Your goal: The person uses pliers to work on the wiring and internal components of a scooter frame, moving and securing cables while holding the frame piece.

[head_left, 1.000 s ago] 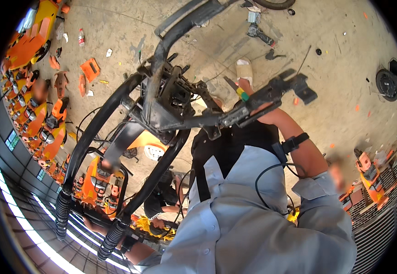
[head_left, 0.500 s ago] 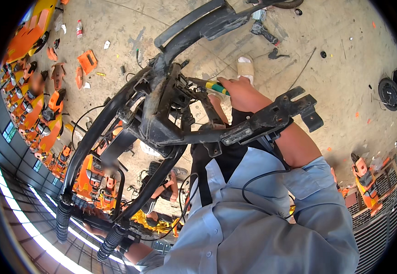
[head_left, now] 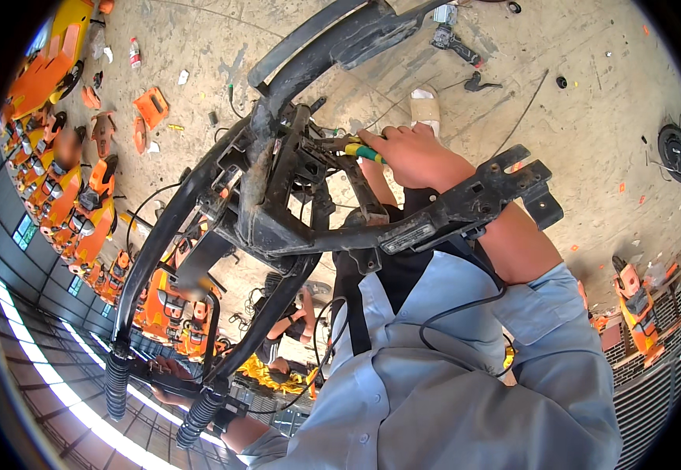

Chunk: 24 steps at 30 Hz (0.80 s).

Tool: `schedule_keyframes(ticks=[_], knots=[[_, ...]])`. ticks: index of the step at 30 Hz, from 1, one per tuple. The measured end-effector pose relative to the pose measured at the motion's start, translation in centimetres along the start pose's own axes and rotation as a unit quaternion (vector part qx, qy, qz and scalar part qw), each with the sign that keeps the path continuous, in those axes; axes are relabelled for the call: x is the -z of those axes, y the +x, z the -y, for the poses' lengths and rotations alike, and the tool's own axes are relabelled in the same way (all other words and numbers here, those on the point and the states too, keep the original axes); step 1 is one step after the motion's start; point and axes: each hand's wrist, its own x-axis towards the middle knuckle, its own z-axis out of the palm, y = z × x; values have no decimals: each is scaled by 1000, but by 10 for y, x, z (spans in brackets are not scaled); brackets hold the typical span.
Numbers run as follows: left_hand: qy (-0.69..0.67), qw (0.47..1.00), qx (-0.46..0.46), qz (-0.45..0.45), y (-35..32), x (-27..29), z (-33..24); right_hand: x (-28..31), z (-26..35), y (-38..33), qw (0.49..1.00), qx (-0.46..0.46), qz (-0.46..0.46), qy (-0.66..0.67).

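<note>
A large black metal vehicle frame [head_left: 274, 188], scuffed and dusty, stands tilted in front of my body. My right hand [head_left: 415, 157] is closed around pliers [head_left: 365, 150] with green and yellow handles. Their jaws reach in among the brackets at the middle of the frame, where the tips are hard to make out. At the lower left, my left hand [head_left: 170, 372] grips the frame's crossbar beside two black coil springs [head_left: 116, 388]; the bar partly hides its fingers. A thin black cable [head_left: 427, 325] loops from the frame across my shirt.
A cordless power tool [head_left: 456, 45] and a black lever [head_left: 481, 82] lie on the concrete floor ahead. Orange parts [head_left: 151, 108] are scattered at left, near rows of orange vehicles [head_left: 82, 219]. Another person [head_left: 286, 325] is low down beyond the frame. A wheel [head_left: 676, 153] lies far right.
The frame has tilted slightly, its top shifting left and its side bracket right. My right hand stays on the pliers, now a little farther left. More of my left hand shows at the crossbar.
</note>
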Motion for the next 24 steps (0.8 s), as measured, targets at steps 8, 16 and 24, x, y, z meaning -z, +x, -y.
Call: schedule_keyframes(ticks=[8,16,24], knots=[[57,993,6,-99,-2,-11,-6,2,13,-8,999,18,-9,-35],[-5,1000,-14,-19,1,-9,4,-19,-1,-1,995,61,-75,-21],[3,999,-45,6,7,-47,9,-71,-28,29,991,93,-76,62]])
